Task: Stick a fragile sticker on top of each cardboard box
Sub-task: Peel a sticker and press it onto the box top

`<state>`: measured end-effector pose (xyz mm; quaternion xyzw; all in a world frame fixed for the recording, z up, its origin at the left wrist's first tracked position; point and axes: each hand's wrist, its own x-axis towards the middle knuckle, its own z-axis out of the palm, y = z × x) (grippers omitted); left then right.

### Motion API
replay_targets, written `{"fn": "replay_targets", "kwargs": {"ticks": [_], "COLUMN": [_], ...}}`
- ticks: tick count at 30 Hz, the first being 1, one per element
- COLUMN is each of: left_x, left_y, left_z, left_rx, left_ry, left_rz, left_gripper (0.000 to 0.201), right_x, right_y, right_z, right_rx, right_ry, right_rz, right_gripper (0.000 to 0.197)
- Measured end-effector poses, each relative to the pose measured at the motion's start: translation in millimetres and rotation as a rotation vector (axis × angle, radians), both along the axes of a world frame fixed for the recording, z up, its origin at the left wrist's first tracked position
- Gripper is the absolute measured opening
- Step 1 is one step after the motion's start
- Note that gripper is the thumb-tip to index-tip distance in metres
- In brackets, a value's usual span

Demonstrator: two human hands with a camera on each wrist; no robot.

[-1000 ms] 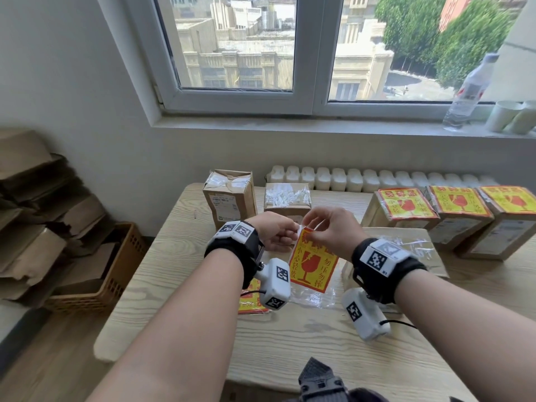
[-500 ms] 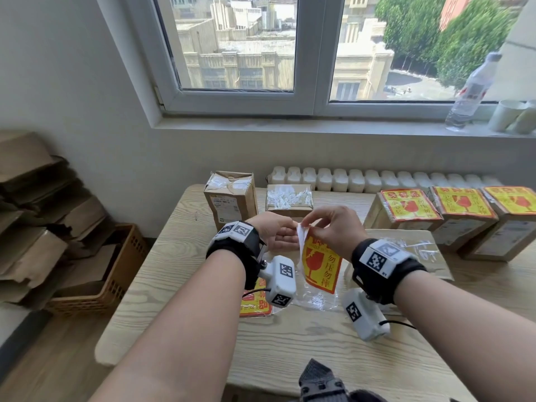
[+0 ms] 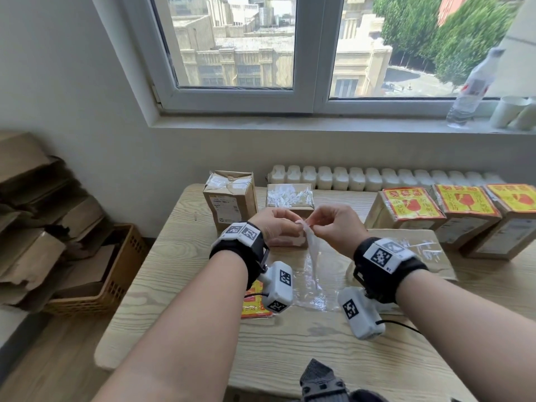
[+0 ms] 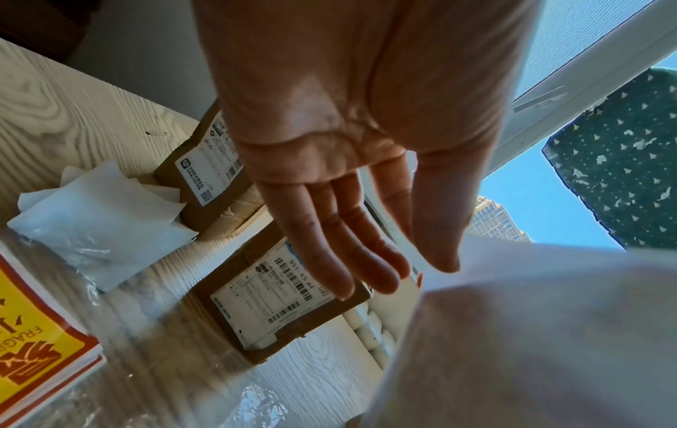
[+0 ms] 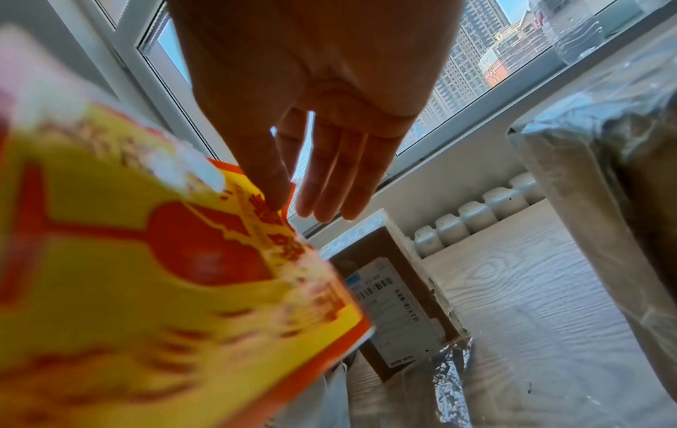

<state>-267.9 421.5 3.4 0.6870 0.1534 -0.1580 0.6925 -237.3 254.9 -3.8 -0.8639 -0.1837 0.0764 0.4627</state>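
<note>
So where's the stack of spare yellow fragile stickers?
In the head view, the yellow-and-red sticker stack lies on the wooden table beneath the left wrist.

bare table front [image 3: 290, 343], boxes [image 3: 230, 198] crowding the far edge

Daylight, bright, entering through the window [image 3: 290, 44] beyond the hands; head view evenly lit, sharp at centre. Soft shadows of both forearms fall on the desk [image 3: 319, 352] below the hands. Glare on the clear plastic film [image 3: 313, 288] under them. Strong wide-angle bending of the window frame toward the edges. Left wrist view: white sheet [image 4: 531, 333] nearest the lens out of focus. Right wrist view: sticker [image 5: 153, 275] heavily blurred, the right hand [image 5: 322, 115] backlit and dark.
</note>
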Motion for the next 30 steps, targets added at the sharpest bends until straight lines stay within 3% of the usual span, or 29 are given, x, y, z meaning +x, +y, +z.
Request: {"fn": "replay_targets", "kwargs": {"ticks": [11,16,19,26,28,30], "left_x": [6,10,10,4,0,0], "left_y": [3,3,9,58,79,105], "left_z": [-7,-9,-13,-32,-37,-52], "left_rx": [-0.055,-0.075,-0.043,0.206,0.348,0.54], "left_ry": [0.04,0.057,0.059,0.186,0.269,0.381], "left_rz": [0.053,0.09,0.112,0.27,0.33,0.363], "left_gripper": [0.022,0.02,0.024,0.032,0.027,0.037], "right_x": [8,8,9,18,22,26], "right_y": [-7,-6,-6,-2,1,4], "right_z": [4,4,-1,-12,-17,-21], "right_rx": [0.201,0.233,0.201,0.107,0.072,0.026], "right_ry": [0.228,0.431,0.452,0.406,0.376,0.341], "right_rz": [-0.1,-0.097,-0.119,-0.223,-0.275,-0.32], "right_gripper": [0.016,0.046,0.057,0.075,0.067,0.053]}}
